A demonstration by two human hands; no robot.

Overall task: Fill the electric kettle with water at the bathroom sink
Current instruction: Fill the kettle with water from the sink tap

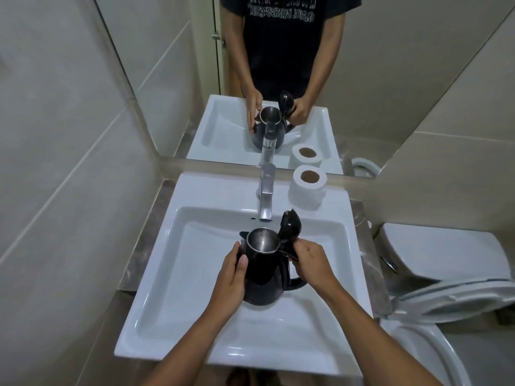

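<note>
Standing upright inside the white rectangular ceramic sink basin (178, 274), the black electric kettle with a steel-lined interior (264, 277) has its long axis close to vertical, its open mouth facing up toward the camera. Its small pointed spout aims to the left and slightly away from the person, while the curved black handle sticks out to the right and toward the person. The hinged black round lid (290, 227) is flipped up, standing above the right rim of the mouth. The kettle's mouth sits just in front of and below the outlet of the chrome rectangular tap (266, 196), slightly toward the person; no stream of water can be made out.

The left hand (230, 277) lies flat along the kettle's left wall, fingers together and pressed against the black body, thumb up near the rim. The right hand (312, 263) is curled closed around the top of the handle, just under the lid hinge.

Behind the basin on its back ledge, right of the tap, stands a white roll of toilet paper with a brown cardboard core (307, 188), on end. The basin sits in a grey-brown mottled stone worktop (145, 240). To the right, well apart from the kettle, is a white toilet with its lid raised (446, 277). The wall mirror (390, 79) above repeats the kettle, both hands and a dark printed T-shirt.
</note>
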